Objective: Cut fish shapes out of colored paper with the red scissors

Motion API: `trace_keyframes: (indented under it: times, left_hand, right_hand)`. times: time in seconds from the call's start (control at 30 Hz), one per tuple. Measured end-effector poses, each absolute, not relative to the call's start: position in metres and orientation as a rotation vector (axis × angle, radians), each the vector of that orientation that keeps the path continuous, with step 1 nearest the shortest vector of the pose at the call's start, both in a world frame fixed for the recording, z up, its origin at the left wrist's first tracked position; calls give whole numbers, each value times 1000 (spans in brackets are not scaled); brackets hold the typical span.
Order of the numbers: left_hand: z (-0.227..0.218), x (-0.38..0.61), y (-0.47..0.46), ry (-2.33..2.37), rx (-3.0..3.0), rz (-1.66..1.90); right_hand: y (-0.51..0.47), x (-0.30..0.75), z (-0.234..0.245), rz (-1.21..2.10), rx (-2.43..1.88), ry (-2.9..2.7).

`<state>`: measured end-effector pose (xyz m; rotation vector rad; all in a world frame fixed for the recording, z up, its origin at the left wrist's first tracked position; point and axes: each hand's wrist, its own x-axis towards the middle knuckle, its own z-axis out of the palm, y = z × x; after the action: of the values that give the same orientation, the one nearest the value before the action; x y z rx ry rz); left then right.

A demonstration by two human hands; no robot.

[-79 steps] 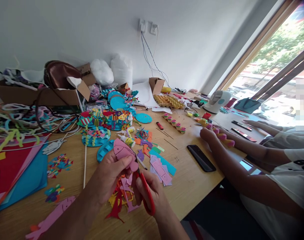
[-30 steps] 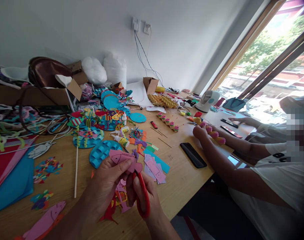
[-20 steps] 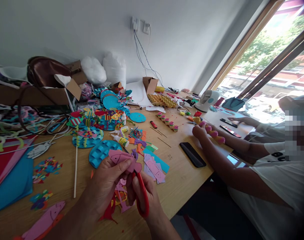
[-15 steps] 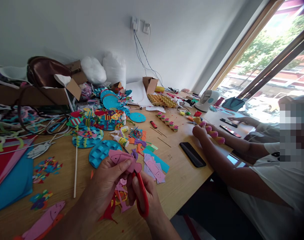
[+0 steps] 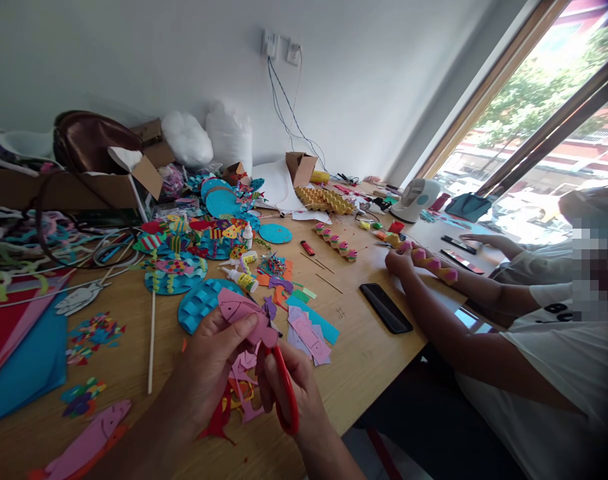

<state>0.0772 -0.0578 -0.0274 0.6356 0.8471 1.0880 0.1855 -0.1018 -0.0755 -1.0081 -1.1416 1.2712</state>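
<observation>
Between the thumb and fingers of my left hand [image 5: 219, 353] is a pink paper fish [image 5: 241, 312] with drawn outlines. My right hand [image 5: 297, 383] is closed round the red handles of a pair of scissors [image 5: 285, 393], whose blades meet the fish near its tail end. Below my hands lie pink, red and yellow paper offcuts [image 5: 244, 390]. Beyond the fish stands a blue round honeycomb-textured piece [image 5: 204, 303]. To the right lie pink and lilac paper strips with drawn fish [image 5: 307, 333]. More cut pink fish [image 5: 91, 443] rest at the lower left.
Glue bottles [image 5: 244, 280], thin sticks [image 5: 324, 265] and a black phone [image 5: 385, 308] lie on the wooden table. A wooden rod [image 5: 151, 347] is at left, beside coloured paper sheets [image 5: 29, 360]. At right, a co-worker's hands [image 5: 401, 261] hold a painted egg-carton strip [image 5: 434, 267].
The fish has turned slightly in my left hand, and the scissor blades now show along its tail side. The co-worker's egg-carton strip has shifted a little to the right.
</observation>
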Motion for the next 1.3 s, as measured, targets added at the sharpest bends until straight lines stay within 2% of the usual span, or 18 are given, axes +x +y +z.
trace_keyframes:
  times: [0.53, 1.3]
  left_hand:
    - [-28, 74, -55, 753, 636, 1112]
    - [-28, 71, -53, 804, 742, 1173]
  right_hand:
    - [-106, 189, -73, 1315, -1091, -1173]
    - [-107, 191, -70, 1174, -1256, -1338]
